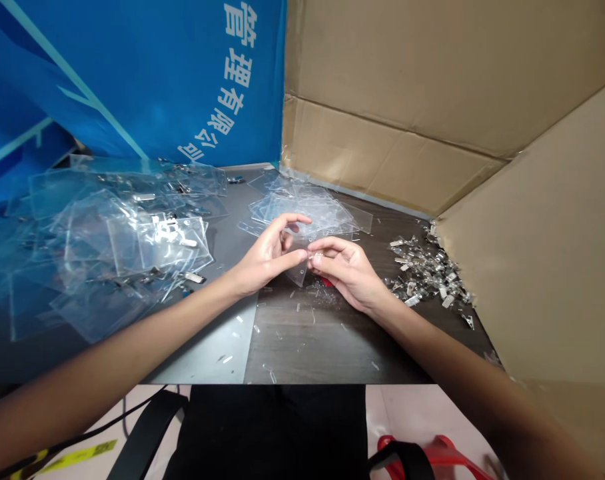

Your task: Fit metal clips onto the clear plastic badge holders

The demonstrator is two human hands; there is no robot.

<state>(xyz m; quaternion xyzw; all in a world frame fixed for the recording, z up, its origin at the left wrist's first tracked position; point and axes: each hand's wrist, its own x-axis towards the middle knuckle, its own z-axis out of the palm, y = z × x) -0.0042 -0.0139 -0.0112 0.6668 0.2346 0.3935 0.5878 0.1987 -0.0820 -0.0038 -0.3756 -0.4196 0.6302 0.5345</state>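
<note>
My left hand (271, 257) holds a clear plastic badge holder (297, 275) with its thumb and curled fingers, the index finger stretched out above. Small holes show in the sleeve. Close beside it, my right hand (346, 268) pinches a small clear and shiny piece (316, 256), perhaps a strap or clip, at the sleeve's edge. The fingers partly cover this piece, so its kind is unclear. A small red thing (326, 282) shows beneath my right hand. Just beyond my hands lies a stack of clear badge holders (302, 207).
At the left is a large heap of clear badge holders with metal clips (132, 233). Loose metal clips (432, 270) are piled at the right. Small clear strips (256, 329) lie scattered on the table (322, 353). Cardboard walls (382, 133) and a blue banner (182, 80) enclose the back.
</note>
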